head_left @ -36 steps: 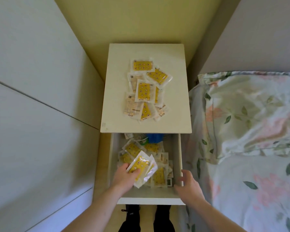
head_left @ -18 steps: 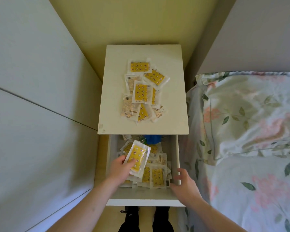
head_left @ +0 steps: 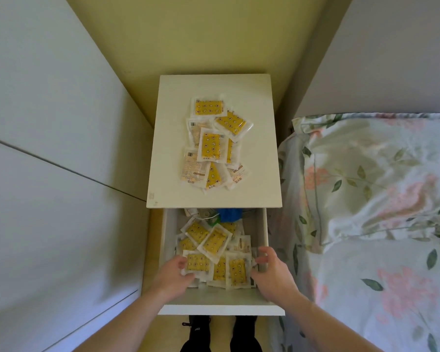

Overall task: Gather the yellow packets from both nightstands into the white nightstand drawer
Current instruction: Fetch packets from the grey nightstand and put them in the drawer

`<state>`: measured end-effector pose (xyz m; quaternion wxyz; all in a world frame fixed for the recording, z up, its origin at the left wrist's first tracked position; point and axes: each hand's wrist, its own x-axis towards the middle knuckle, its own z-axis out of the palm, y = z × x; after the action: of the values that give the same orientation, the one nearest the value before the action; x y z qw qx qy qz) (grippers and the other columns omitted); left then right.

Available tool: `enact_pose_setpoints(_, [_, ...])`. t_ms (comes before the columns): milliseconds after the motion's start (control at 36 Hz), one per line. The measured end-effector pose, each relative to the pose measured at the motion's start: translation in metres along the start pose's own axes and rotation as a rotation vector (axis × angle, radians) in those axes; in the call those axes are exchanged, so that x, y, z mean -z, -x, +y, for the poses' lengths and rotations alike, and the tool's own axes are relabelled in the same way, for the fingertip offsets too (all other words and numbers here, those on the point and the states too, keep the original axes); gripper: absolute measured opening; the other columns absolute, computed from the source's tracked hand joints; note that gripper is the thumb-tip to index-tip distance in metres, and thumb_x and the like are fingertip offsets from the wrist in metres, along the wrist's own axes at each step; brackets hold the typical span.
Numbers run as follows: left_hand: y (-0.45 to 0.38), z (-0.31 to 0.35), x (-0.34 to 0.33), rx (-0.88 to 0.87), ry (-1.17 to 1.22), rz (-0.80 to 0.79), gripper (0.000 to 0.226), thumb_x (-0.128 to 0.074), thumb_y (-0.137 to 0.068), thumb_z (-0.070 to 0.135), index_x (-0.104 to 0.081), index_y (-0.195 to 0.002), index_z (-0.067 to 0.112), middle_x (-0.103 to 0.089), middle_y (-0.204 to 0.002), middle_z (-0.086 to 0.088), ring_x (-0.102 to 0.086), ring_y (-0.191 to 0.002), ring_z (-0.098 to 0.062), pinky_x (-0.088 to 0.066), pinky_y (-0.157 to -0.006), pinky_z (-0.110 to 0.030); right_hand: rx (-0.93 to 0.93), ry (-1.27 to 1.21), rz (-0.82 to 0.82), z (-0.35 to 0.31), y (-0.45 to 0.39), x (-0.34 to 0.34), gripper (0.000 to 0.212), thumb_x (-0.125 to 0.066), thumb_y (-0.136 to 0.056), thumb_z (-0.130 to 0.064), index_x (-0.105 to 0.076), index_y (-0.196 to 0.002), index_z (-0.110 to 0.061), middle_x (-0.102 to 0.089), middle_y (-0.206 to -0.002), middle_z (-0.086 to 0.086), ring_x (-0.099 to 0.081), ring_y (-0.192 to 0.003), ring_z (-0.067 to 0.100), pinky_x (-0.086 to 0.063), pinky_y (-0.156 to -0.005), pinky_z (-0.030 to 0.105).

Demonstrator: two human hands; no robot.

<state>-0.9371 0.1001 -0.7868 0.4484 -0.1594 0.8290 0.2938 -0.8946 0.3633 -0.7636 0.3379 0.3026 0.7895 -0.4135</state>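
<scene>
Yellow packets [head_left: 215, 242] in clear wrappers are piled loose in the open drawer [head_left: 221, 302] of the white nightstand [head_left: 259, 138], overlapping each other every which way, some face up with the little printed pattern showing, some flipped to the pale label side. A second heap of the same packets [head_left: 212, 148] sits on the nightstand's top, roughly in the middle, so that batch isn't in the drawer yet. The person's left hand [head_left: 174, 274] is down at the front-left of the drawer with its fingertips resting on the edge of one packet [head_left: 198, 263], fingers loosely curled, not really pinching it as far as the view shows. The right hand [head_left: 272, 271] is at the front-right, by the drawer's right wall, fingers spread and curved with nothing in them, just touching the edge of the pile. At the back of the drawer there's a blue thing [head_left: 229, 215] and some other clutter that's too tucked under the top to identify. A bed with a floral pillow [head_left: 381, 179] sits right beside the nightstand on the right, a pale wardrobe panel [head_left: 56, 153] on the left, and dark shoes [head_left: 221, 331] poke out below the drawer front.
</scene>
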Motion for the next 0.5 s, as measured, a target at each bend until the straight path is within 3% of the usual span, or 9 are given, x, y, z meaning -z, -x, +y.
enact_pose_setpoints(167, [0.044,0.032,0.022,-0.137,0.049,0.077,0.031,-0.068,-0.092,0.027,-0.059,-0.122,0.030,-0.059,-0.122,0.015,-0.061,-0.097,-0.003,-0.048,-0.074,-0.019,0.033,-0.029,-0.003,-0.015,0.028,0.020,0.055,-0.060,-0.092,-0.023,-0.039,-0.142,-0.031,-0.055,-0.121,-0.016,-0.065,-0.093,0.008,-0.052,-0.063,0.018])
enact_pose_setpoints(278, [0.081,0.061,0.044,-0.206,0.055,0.110,0.030,-0.066,-0.094,0.023,-0.060,-0.123,0.027,-0.059,-0.120,0.015,-0.061,-0.095,-0.002,-0.046,-0.068,-0.014,0.051,-0.087,0.007,-0.033,0.054,0.037,0.054,-0.064,-0.090,-0.024,-0.042,-0.139,-0.033,-0.058,-0.121,-0.018,-0.064,-0.096,0.004,-0.058,-0.074,0.024])
enact_pose_setpoints(361, [0.112,0.083,0.060,-0.229,0.104,0.134,0.026,-0.065,-0.095,0.021,-0.060,-0.119,0.028,-0.061,-0.115,0.014,-0.063,-0.090,-0.005,-0.050,-0.057,-0.011,0.065,-0.127,-0.004,-0.050,0.079,0.053,0.051,-0.063,-0.090,-0.020,-0.044,-0.136,-0.032,-0.058,-0.115,-0.019,-0.066,-0.089,0.004,-0.055,-0.065,0.020])
enact_pose_setpoints(500, [0.145,0.109,0.077,-0.239,0.161,0.180,0.024,-0.068,-0.093,0.026,-0.061,-0.117,0.028,-0.064,-0.109,0.013,-0.062,-0.094,-0.001,-0.045,-0.068,-0.013,0.101,-0.127,0.010,-0.072,0.104,0.076,0.055,-0.064,-0.089,-0.023,-0.044,-0.140,-0.032,-0.059,-0.124,-0.014,-0.067,-0.087,0.004,-0.058,-0.070,0.024])
